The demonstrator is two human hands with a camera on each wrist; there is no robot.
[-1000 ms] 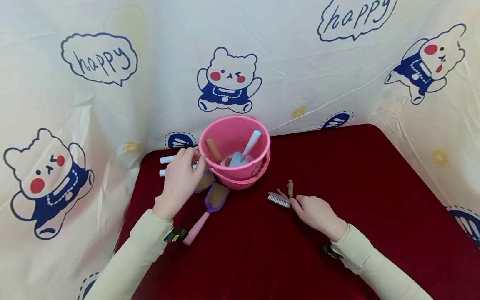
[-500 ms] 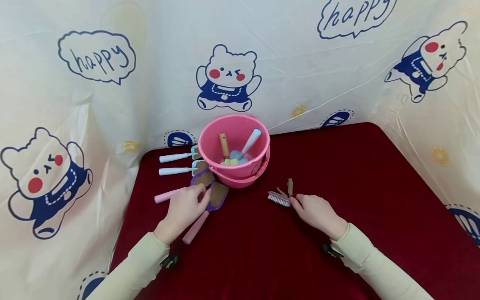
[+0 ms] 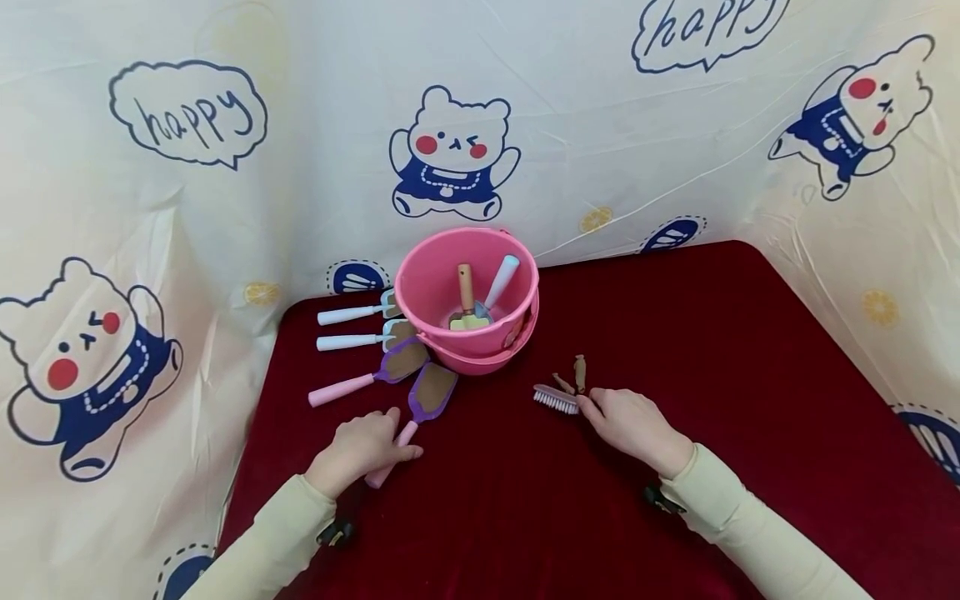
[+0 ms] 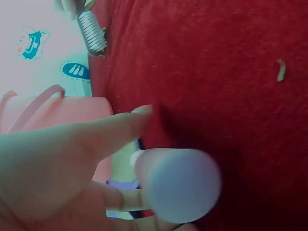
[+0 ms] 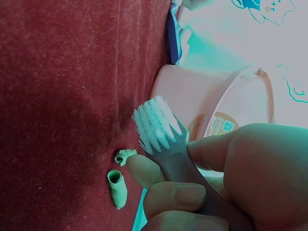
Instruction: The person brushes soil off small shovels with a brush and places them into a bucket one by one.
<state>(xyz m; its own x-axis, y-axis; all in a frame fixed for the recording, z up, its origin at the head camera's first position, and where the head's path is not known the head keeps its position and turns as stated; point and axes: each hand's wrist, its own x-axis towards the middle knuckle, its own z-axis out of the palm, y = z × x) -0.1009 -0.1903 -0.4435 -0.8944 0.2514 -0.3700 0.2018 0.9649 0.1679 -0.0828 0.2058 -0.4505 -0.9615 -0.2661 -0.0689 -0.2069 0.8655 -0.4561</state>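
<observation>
The person's left hand [image 3: 362, 446] was spread over the pink handle [image 3: 379, 478] of the nearer purple shovel [image 3: 435, 390], which lay on the red tabletop [image 3: 645, 325] with its blade toward the pink bucket [image 3: 418, 290]. In the left wrist view the thumb stood apart from the handle's round end, with the fingers along its other side; whether those fingers touched it could not be told.

The right hand [image 3: 637, 423] gripped a brush [image 3: 557, 399] by its handle — thumb on one side, curled fingers on the other — with the white bristles pointing toward the tabletop, in front of the bucket and to its right. Two brown pieces [image 3: 580, 373] lay just beyond the brush; the right wrist view showed them hollow at one end.

Left of the bucket lay the farther purple shovel [image 3: 405, 360], its pink handle pointing left, and beyond it two blue-handled shovels [image 3: 348, 342] side by side. Inside the bucket, a wooden-handled tool [image 3: 466, 287] and another blue-handled shovel [image 3: 502, 282] leaned with their handles up.

Behind the tabletop hung a pale cloth [image 3: 585, 100] printed with cartoon bears [image 3: 448, 158] and the word "happy". Both sleeves [image 3: 262, 527] were pale — a small black device [image 3: 335, 533] sat at each wrist.
</observation>
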